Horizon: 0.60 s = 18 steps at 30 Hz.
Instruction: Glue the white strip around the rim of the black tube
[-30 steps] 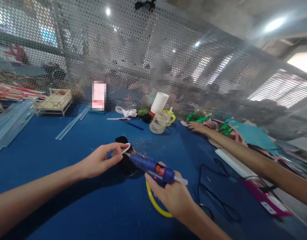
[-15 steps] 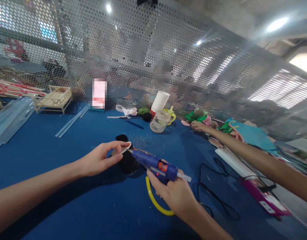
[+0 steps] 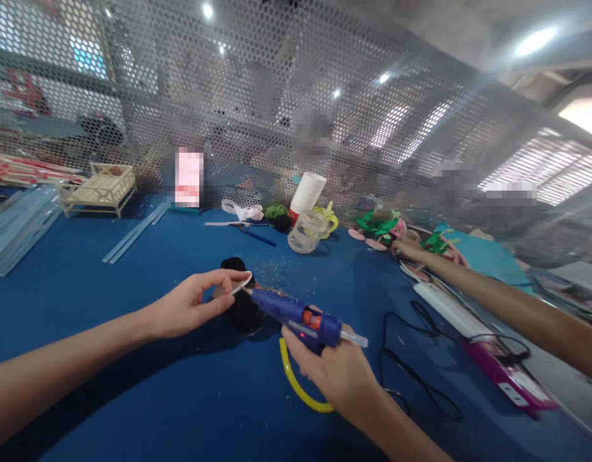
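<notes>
My right hand (image 3: pixel 337 372) is wrapped round the grip of a blue glue gun (image 3: pixel 289 314), with a clear glue stick (image 3: pixel 354 337) poking out of its back end. Between the thumb and fingers of my left hand (image 3: pixel 197 305) is a small thin white piece (image 3: pixel 243 282), seen nearly edge-on. The gun's nozzle points left at this piece, close to it or touching; I cannot tell which. Below and behind them a black object (image 3: pixel 245 314) rests on the blue table, partly hidden by my fingers and the gun. A curved yellow tube (image 3: pixel 296 385) lies beside my right hand.
A co-worker's arm (image 3: pixel 493 295) reaches in from the right, its hand near pink and green craft pieces (image 3: pixel 385 228). A purple-ended power strip (image 3: pixel 512 378) and black cable (image 3: pixel 421 372) lie right. Behind stand a clear jar (image 3: pixel 308 232), paper cups (image 3: pixel 308 192) and a miniature bed (image 3: pixel 101 192).
My hands, the white piece and the glue gun keep almost the same pose. The co-worker's hand has moved right, away from a green piece on a pink round base. The view has shifted slightly.
</notes>
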Tool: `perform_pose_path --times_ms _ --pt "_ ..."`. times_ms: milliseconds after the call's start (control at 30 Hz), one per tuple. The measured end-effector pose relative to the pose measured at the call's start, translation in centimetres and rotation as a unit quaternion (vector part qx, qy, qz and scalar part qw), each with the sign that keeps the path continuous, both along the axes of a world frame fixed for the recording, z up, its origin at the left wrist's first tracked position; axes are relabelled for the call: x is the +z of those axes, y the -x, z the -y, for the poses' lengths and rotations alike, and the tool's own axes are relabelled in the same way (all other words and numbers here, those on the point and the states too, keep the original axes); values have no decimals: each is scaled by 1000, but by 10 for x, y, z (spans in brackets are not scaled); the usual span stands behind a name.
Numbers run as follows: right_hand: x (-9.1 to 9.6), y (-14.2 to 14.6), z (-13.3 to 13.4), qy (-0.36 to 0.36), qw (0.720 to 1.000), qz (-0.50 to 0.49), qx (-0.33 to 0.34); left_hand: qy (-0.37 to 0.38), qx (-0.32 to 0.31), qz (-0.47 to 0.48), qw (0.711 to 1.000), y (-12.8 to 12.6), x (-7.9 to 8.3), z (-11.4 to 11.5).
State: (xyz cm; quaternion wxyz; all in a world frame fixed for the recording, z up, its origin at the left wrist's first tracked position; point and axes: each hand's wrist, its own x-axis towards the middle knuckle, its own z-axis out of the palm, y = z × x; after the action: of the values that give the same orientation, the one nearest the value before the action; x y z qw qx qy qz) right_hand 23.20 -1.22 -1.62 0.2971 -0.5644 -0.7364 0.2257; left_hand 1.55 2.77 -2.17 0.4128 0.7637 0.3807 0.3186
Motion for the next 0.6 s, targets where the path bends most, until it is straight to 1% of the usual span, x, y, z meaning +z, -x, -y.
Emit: perform_pose_path --times_ms 167,233,367,467,600 --pt "-1 -1 -1 -6 1000 4 10 -1 -2 -4 1000 0 0 -1" --pt "-1 -1 -1 -2 1000 -1 3 -1 -4 -1 1000 1 0 -1" --pt "1 0 -1 25 999 -41 -26 5 -15 9 1000 1 2 0" --pt "2 0 -1 37 998 -45 -27 7 -21 14 1000 1 3 0" --pt "1 -1 -1 29 999 -40 -20 7 -26 11 1000 1 4 0"
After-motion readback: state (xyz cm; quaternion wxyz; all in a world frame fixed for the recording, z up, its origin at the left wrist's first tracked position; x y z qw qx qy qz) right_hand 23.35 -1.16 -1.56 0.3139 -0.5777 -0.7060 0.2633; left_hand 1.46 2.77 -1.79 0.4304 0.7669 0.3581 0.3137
